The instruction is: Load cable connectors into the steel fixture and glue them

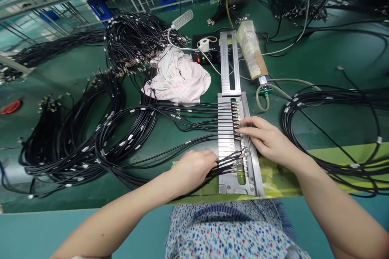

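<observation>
My right hand (266,139) lies across a metal jig plate (253,170), its fingertips on a row of small metal cable connectors (235,119) clamped side by side. Thin black cables (188,115) run from those connectors leftward across the mat. My left hand (194,168) sits at the plate's near end, curled over a group of black cables (223,168) whose connector ends (241,158) fan out on the plate. Under my palm the cables are hidden.
Large coils of black cable (69,145) lie on the green mat (73,81) to the left and right. Beyond the jig are a slotted metal plate (230,62), a black control box (209,48), a crumpled pale cloth (178,79), a wrapped tube (252,50) and a lamp (182,19).
</observation>
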Available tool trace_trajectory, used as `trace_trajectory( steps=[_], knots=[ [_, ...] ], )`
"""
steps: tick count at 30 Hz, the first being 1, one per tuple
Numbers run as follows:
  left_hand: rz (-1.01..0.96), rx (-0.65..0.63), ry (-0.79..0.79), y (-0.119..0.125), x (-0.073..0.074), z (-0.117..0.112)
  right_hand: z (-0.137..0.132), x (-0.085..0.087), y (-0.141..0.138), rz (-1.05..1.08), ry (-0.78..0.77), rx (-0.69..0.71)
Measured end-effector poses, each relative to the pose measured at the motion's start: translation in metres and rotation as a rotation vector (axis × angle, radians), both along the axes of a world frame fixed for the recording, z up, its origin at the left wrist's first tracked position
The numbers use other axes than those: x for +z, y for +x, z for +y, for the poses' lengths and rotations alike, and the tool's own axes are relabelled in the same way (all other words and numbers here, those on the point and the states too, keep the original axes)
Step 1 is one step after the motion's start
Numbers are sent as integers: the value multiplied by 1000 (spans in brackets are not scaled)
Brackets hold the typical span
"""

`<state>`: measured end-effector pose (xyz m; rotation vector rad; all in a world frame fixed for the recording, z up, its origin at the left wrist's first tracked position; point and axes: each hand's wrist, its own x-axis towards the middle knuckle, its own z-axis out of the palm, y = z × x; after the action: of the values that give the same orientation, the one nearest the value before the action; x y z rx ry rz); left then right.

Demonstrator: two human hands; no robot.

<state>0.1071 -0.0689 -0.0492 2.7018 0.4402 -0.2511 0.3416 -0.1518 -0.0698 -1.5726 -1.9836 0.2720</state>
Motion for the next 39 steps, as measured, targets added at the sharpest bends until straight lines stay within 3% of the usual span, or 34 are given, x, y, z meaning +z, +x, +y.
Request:
trace_trajectory(
  steps=[6,13,20,30,34,39],
  knots=[
    [-92,104,178,4,3,18,-1,2,2,7,1,22],
    [11,10,358,9,0,24,-1,4,2,-14,-6,24],
    [-7,-121,415,9,4,29,0,3,2,-42,-40,81],
    [-71,-116,411,9,-1,32,-5,11,-3,26,-105,167],
    [-132,-93,449,3,-3,38,-6,11,-3,27,-101,111],
    [-179,-73,290,5,-3,36,-6,9,-1,21,-80,107]
  ],
)
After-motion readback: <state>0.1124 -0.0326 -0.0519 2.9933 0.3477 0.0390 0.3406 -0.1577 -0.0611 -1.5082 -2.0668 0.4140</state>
